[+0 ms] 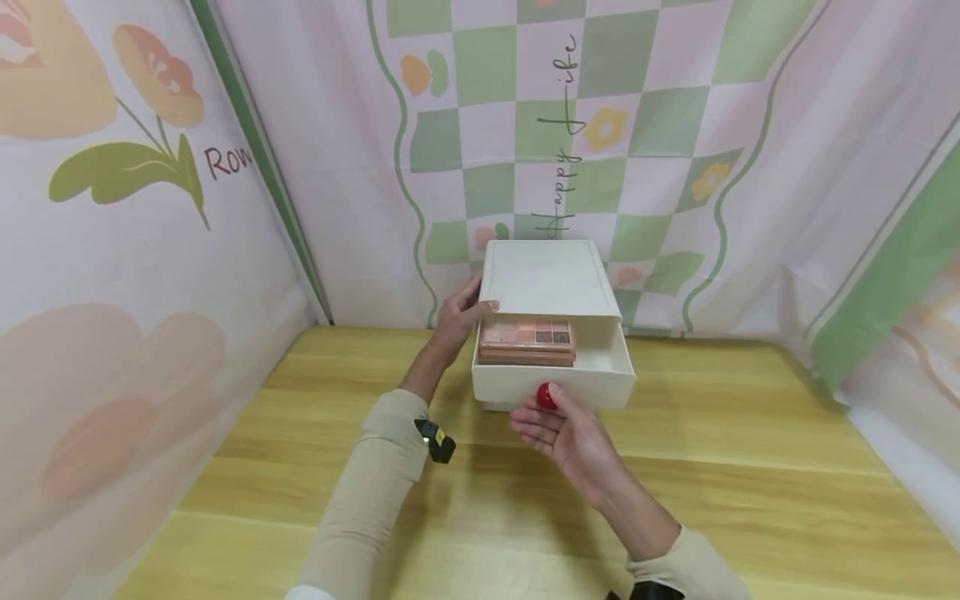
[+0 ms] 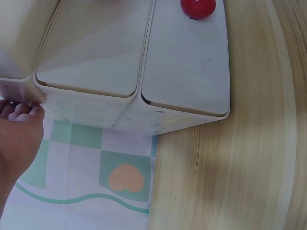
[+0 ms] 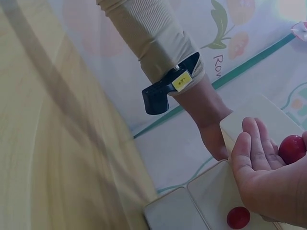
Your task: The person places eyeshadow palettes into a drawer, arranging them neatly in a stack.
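Note:
A white drawer cabinet (image 1: 549, 275) stands against the back curtain, its top drawer (image 1: 502, 386) pulled out toward me. Inside that drawer, on the left side, lies a stack of eyeshadow palettes (image 1: 525, 335); the right side shows bare drawer floor. My right hand (image 1: 577, 442), palm turned up, pinches the drawer's round red knob (image 1: 547, 396) with the thumb, its other fingers extended below. At the cabinet's upper left edge, my left hand (image 1: 454, 323) grips the casing, thumb on the top front edge. The left wrist view shows bent fingers (image 2: 21, 112) against the side.
Two lower drawers are closed; one red knob (image 2: 197, 7) shows on the lowest. The wood-grain table (image 1: 720, 450) extends on both sides of the cabinet. Printed curtains (image 1: 337, 167) hang at the back and sides. A black wrist camera (image 1: 437, 442) sits on the left sleeve.

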Demonstrator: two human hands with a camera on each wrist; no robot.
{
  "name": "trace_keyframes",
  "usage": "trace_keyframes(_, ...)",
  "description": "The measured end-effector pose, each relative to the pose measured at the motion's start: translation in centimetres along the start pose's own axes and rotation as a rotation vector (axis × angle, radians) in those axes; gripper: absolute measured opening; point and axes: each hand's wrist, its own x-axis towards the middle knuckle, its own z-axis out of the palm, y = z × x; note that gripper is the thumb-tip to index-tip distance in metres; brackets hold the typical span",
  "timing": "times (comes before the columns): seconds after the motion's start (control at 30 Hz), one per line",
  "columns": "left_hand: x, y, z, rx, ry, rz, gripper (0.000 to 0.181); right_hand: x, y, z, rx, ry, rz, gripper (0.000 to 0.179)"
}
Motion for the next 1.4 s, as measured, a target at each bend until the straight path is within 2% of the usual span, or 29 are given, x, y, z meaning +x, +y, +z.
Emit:
trace_keyframes(0.43, 0.0, 0.1, 0.0, 0.028, -0.002, 0.002, 0.077, 2.9, -0.4, -0.2, -0.042, 0.114, -0.013, 0.039)
trace_keyframes(0.87, 0.2, -0.2, 0.0, 0.035, -0.003, 0.004, 0.078, 5.5, -0.7, -1.2, -0.074, 0.156, -0.036, 0.042)
trace_keyframes(1.4, 0.0, 0.0, 0.0, 0.066, 0.009, -0.007, 0.075, 7.7, -1.1, -2.1, -0.125, 0.178, -0.012, 0.051)
